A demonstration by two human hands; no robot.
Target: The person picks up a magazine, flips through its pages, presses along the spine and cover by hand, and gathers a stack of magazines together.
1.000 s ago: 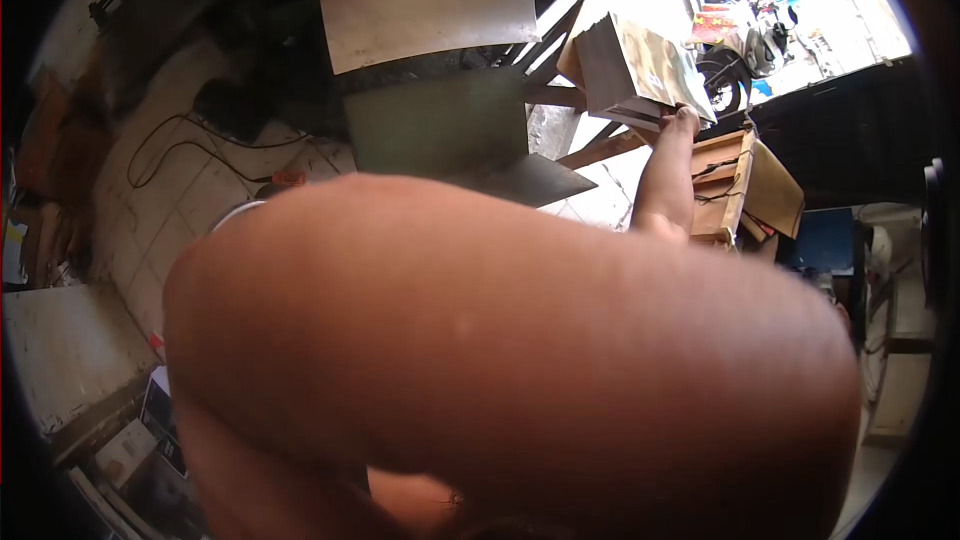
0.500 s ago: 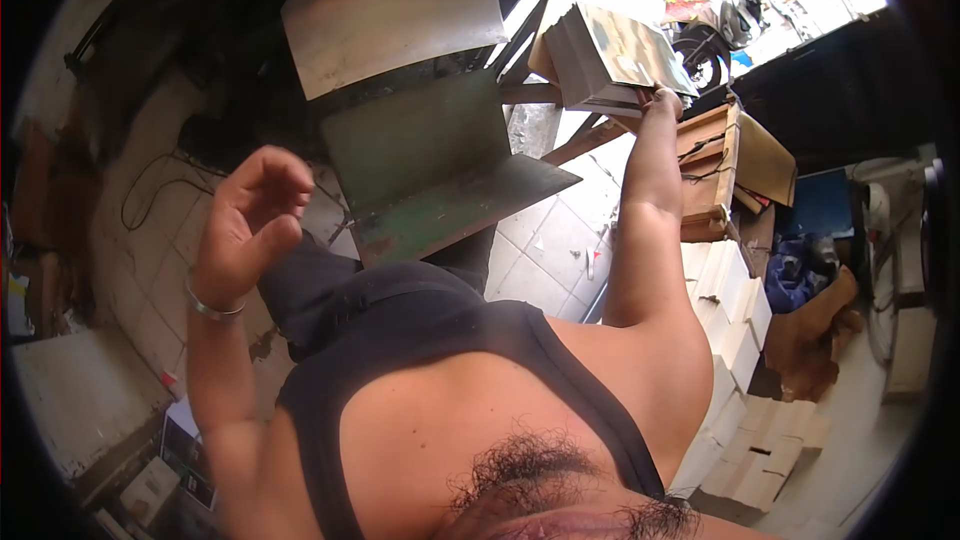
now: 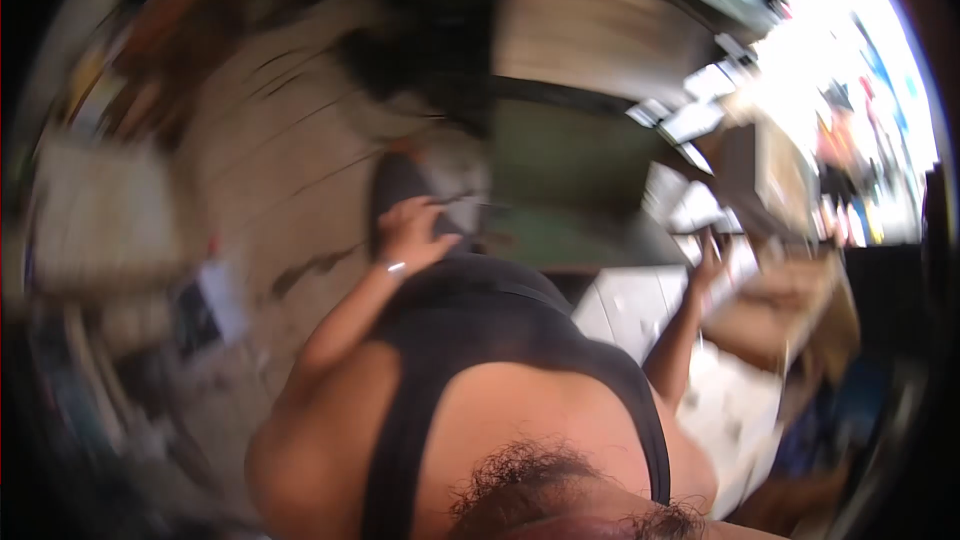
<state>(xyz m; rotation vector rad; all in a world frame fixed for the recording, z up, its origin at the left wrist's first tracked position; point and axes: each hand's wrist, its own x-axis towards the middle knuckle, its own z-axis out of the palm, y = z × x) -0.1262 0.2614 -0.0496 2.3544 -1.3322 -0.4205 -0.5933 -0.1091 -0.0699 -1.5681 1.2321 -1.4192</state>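
My left hand point(image 3: 415, 232), with a bracelet at the wrist, hangs over my dark-clad thigh point(image 3: 395, 185). Its fingers are apart and nothing is in them. To the right, my right hand point(image 3: 708, 262) is smeared by motion, but its fingers look spread and hold nothing I can see. Just beyond it stands a thick stack of paper sheets point(image 3: 765, 170), with a gap between hand and stack. Between the hands lies a dark green metal panel point(image 3: 575, 175) of a machine, and above that a pale board point(image 3: 595, 30).
Below the paper stack is a wooden crate point(image 3: 770, 310). White paper stacks point(image 3: 735, 390) stand beside my right arm. At the left are a pale flat-topped block point(image 3: 105, 210) and tiled floor point(image 3: 280, 140). A bright doorway point(image 3: 880, 90) opens at the upper right.
My right hand has come off the paper stack and drawn back towards me. My left hand has lowered from its raised position to my thigh. The whole view has swung left and blurred.
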